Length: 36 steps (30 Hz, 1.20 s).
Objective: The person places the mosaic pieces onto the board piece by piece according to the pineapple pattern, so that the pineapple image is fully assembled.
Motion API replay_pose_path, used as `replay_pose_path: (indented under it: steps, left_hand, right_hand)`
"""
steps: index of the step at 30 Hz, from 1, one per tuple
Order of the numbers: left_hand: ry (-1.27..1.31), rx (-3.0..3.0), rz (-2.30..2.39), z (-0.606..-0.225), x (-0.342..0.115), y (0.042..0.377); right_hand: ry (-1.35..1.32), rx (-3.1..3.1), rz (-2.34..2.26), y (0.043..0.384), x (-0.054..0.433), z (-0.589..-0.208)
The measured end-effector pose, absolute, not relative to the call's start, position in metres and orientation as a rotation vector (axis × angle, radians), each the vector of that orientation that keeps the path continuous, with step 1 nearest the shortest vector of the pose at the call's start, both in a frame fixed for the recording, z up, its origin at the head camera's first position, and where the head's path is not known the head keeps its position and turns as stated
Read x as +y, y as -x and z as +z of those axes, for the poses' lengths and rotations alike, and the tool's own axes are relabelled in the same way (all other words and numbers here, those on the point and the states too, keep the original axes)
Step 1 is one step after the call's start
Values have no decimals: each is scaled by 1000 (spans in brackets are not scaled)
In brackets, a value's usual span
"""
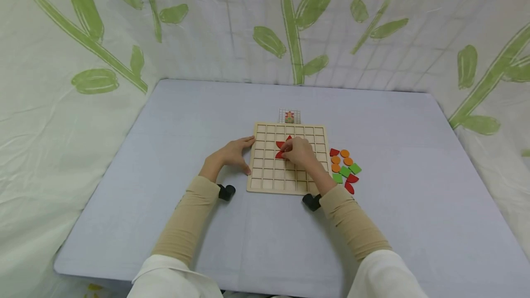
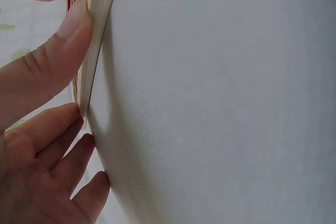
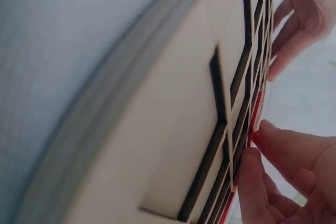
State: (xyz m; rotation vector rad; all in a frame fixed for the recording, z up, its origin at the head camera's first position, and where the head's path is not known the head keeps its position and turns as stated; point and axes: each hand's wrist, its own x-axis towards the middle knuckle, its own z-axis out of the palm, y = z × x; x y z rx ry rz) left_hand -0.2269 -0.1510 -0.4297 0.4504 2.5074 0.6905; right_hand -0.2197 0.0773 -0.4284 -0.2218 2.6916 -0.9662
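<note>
Touching square pale-wood grid board (image 1: 267, 174), left grip (image 1: 230, 154) spread wide; right grip (image 1: 301, 153) pinches flat red piece (image 1: 279, 155).

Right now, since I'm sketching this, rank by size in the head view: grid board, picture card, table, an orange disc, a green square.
Table
Grid board
Picture card
Orange disc, green square: too alike to rank

White sleeves (image 1: 174, 282), wrinkled tan undersleeves (image 1: 184, 224), small black devices (image 1: 225, 193) at the wrists, bare hands (image 1: 301, 152)
</note>
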Motion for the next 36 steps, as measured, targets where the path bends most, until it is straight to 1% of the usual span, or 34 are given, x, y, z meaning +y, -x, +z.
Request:
replay_pose_path:
  steps: [4,9,17,24,30,36]
  left_hand:
    - [-455,2507,689,-430,-150,227]
    - [-456,2510,690,-429,-150,227]
    - [-468,2505,683,-432,-151,230]
    - [-471,2515,674,-433,-152,230]
    - [-474,2516,679,-432,-153,230]
    - [-485,2510,690,-433,-153,229]
  right_hand:
    - [225,2692,-1028,219,87,-425]
    - [192,2709,-1085,224,110,-417]
    - [88,2696,-1194,228,169,-408]
    - [-16,2758,-1093,224,216,-412]
    - [-138,2720,-948,219,227,-416]
    - [-175,2702,-873,215,226,-420]
